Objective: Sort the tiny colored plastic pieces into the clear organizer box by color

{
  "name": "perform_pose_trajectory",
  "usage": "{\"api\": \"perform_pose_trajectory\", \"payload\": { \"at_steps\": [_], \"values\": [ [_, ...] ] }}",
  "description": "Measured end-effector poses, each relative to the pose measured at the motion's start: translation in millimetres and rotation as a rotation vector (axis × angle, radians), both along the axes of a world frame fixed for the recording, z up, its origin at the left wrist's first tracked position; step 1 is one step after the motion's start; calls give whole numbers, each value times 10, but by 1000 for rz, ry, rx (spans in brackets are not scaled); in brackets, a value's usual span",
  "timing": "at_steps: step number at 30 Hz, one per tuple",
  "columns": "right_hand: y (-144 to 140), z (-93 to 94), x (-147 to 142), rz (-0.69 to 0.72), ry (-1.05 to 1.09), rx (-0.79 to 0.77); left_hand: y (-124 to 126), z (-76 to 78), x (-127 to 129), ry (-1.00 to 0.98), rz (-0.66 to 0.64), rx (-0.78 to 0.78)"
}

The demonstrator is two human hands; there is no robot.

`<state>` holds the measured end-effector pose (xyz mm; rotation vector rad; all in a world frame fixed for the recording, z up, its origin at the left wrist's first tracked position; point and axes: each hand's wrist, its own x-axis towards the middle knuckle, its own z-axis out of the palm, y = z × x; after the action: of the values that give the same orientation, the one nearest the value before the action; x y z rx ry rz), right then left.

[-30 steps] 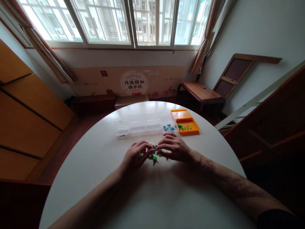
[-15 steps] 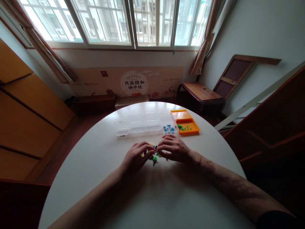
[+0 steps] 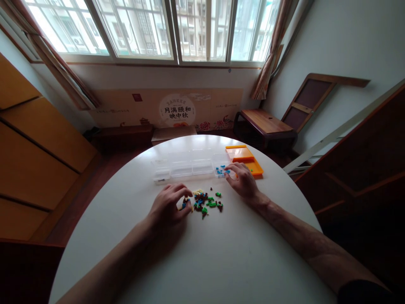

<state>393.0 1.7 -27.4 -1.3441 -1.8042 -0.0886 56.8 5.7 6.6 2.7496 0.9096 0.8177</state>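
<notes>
Toy building bricks (image 3: 201, 200) in brown, green, blue and cream lie in a loose heap on the white table. My left hand (image 3: 171, 203) rests at the heap's left side, thumb and fingers apart and curved around a few bricks on the table. My right hand (image 3: 243, 179) is over the right end of the clear compartment box. Its thumb and forefinger close on what looks like a small blue brick (image 3: 227, 171). More blue bricks (image 3: 219, 170) lie in the compartment below. The hand hides much of the orange tray and its green bricks.
Other compartments of the clear box (image 3: 181, 171) extend to the left. The orange tray (image 3: 257, 168) stands beside it on the right, its divided section (image 3: 238, 152) towards the window. A single brown brick (image 3: 211, 188) sits apart behind the heap. The round table (image 3: 126, 185) curves away behind.
My right hand has moved from the heap, up and right, to the blue-brick compartment. My left hand has drawn slightly left and its fingers have parted, uncovering the heap.
</notes>
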Motion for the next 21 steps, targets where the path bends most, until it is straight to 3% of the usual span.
{"api": "perform_pose_trajectory", "payload": {
  "at_steps": [5, 14, 21],
  "values": [
    [-44, 4, -57, 55, -26, 4, 49, 97, -124, 100, -144, 11],
    [-61, 43, -73, 69, -19, -11, 90, 171, -200, 175, -106, 38],
    [-84, 60, -88, 122, -25, -19, 117, 142, -200, 129, -114, -10]
  ]
}}
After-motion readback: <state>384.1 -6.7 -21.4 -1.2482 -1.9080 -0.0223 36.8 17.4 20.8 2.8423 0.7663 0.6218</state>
